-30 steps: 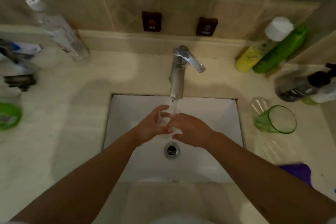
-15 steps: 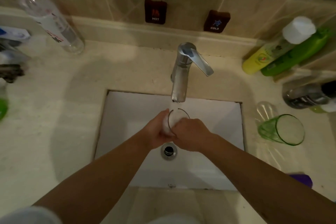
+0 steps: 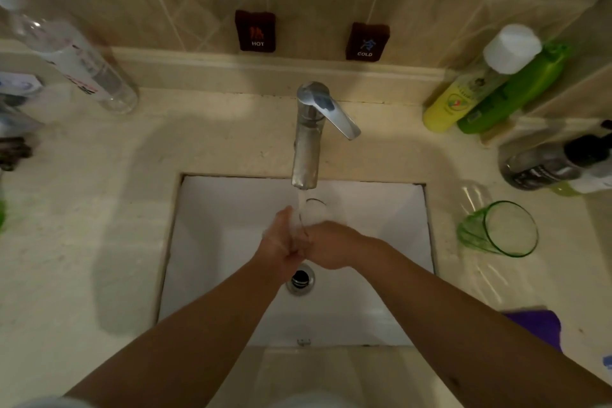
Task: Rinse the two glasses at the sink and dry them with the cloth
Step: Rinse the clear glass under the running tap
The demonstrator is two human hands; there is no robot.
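Clear glass (image 3: 313, 214) sits over the sink (image 3: 231, 242), under the tap's (image 3: 306, 142) running water. I have my left hand (image 3: 281, 242) and right hand (image 3: 331, 245) wrapped around it, forearms reaching in from the worktop's (image 3: 99, 209) near edge. Wall tags read HOT (image 3: 255, 30) and COLD (image 3: 367, 41). The green glass (image 3: 496, 230) lies on its side at the right.
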